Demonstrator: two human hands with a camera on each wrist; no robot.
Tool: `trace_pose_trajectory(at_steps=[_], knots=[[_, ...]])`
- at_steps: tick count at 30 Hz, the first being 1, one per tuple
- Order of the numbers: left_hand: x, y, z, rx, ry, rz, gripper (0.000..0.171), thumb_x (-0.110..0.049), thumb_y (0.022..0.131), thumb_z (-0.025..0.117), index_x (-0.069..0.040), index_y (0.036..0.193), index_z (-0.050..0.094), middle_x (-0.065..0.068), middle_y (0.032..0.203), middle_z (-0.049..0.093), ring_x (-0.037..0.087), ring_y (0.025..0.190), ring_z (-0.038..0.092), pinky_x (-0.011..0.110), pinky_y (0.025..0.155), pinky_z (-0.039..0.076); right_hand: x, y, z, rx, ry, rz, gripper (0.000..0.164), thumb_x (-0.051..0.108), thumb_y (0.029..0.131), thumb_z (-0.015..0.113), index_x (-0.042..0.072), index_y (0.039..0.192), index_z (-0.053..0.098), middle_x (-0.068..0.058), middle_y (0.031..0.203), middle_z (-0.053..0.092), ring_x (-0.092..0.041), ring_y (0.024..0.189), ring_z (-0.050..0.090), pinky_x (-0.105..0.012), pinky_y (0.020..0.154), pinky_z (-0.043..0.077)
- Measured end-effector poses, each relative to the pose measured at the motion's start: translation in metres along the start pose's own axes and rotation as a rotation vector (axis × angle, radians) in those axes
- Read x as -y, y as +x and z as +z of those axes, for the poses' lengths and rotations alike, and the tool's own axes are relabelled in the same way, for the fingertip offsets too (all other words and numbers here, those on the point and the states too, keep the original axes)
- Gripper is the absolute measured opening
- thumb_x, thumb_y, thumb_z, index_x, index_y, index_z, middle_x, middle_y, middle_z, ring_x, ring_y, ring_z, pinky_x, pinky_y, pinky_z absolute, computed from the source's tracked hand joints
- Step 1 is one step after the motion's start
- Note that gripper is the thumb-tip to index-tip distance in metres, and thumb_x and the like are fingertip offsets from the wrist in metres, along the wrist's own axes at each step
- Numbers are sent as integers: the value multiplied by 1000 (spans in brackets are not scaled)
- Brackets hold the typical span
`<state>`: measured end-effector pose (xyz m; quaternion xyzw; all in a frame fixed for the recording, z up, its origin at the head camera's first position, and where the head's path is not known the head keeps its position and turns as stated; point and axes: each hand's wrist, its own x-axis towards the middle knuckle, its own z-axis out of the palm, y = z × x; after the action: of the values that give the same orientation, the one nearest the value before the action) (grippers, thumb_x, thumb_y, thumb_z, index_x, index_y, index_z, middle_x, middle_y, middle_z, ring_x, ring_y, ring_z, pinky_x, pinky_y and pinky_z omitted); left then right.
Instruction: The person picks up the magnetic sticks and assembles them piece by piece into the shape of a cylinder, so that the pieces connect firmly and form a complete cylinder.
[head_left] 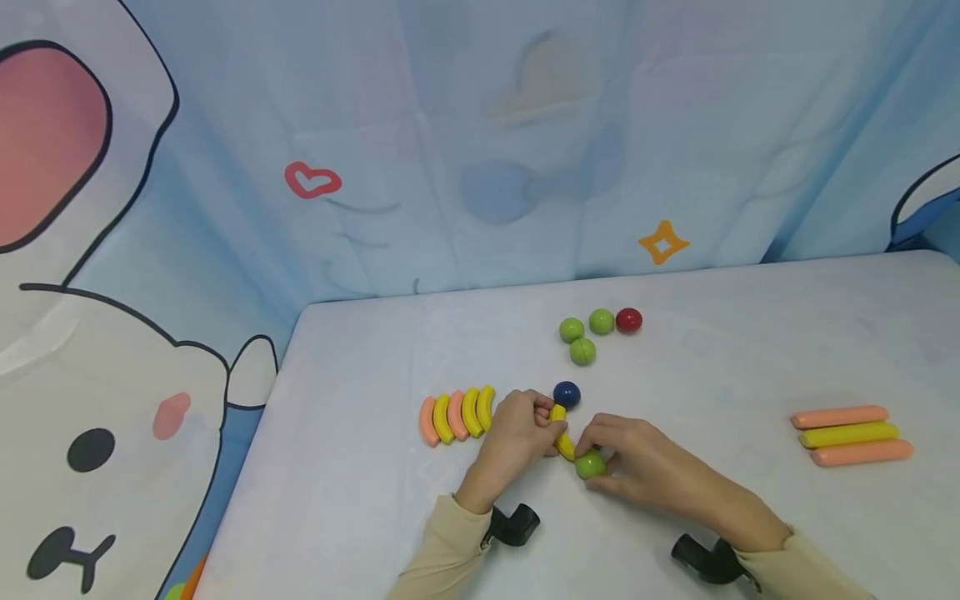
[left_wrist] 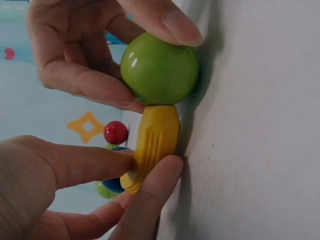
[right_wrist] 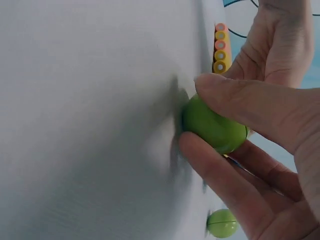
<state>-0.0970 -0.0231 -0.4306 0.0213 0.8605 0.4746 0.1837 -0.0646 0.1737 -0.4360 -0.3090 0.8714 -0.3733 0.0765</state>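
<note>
My left hand [head_left: 517, 429] pinches a short, curved yellow stick [head_left: 564, 446] between thumb and fingers, low over the white table. A glossy green ball [left_wrist: 160, 69] is pinched between the thumb and fingers of my right hand [head_left: 645, 462]. In the left wrist view the ball meets one end of the yellow stick. By the stick's other end sits a dark blue ball [head_left: 567, 394]; whether they touch I cannot tell. The right wrist view shows the green ball close to the tabletop, with the yellow stick mostly hidden behind it.
Left of my hands, several curved pink and yellow sticks [head_left: 456, 415] lie side by side. Straight pink and yellow sticks [head_left: 849, 435] lie at the right. Toward the back are a red ball [head_left: 628, 320] and several green balls [head_left: 582, 351]. A printed curtain [head_left: 450, 100] hangs behind the table.
</note>
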Motion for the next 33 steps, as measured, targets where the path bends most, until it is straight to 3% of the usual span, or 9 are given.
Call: trace_pose_trajectory(at_steps=[3,8,11,19,23,27,33], knots=[[0,0,0,0,2,-9,23,-4,93,79,4,112,68,1,82,59,8,63,63,19,56,56,0,0,1,-5,0,-12,33,5,76,93,15,99,73,7,101,69,-5,87,62,-22,73,59],[0,1,0,-1,-11,-30,23,-4,93,79,3,110,66,1,82,58,8,62,62,19,56,56,0,-4,0,-49,-102,2,35,8,74,95,22,101,76,16,99,68,-6,91,59,-31,82,60],[1,1,1,-3,-14,-40,22,-5,93,80,2,109,66,1,82,57,8,62,62,18,56,56,3,-4,-1,-41,-140,12,34,9,75,95,22,101,77,16,100,67,-5,90,57,-31,83,59],[1,2,1,-4,-1,-36,24,-6,93,80,2,111,66,0,81,58,8,61,63,18,56,55,-7,-8,3,-47,63,-5,37,0,78,90,17,105,72,8,105,70,-2,86,63,-24,74,60],[2,3,1,-2,-9,-35,25,-6,93,80,3,111,66,0,81,59,8,60,64,18,56,56,-17,-11,1,-58,155,34,37,8,80,91,19,109,71,8,108,72,-5,85,64,-24,75,59],[3,4,1,-2,-14,-33,25,-6,92,81,3,110,66,0,82,60,8,61,65,19,56,56,-19,-8,-6,-46,115,65,37,15,79,93,23,107,71,13,105,70,-6,85,60,-23,74,55],[3,4,1,-6,-13,-25,25,-6,92,81,2,110,66,1,83,60,8,62,64,19,57,56,-9,3,-9,-2,26,-4,36,8,75,95,16,102,74,9,103,68,-6,88,60,-24,71,58]])
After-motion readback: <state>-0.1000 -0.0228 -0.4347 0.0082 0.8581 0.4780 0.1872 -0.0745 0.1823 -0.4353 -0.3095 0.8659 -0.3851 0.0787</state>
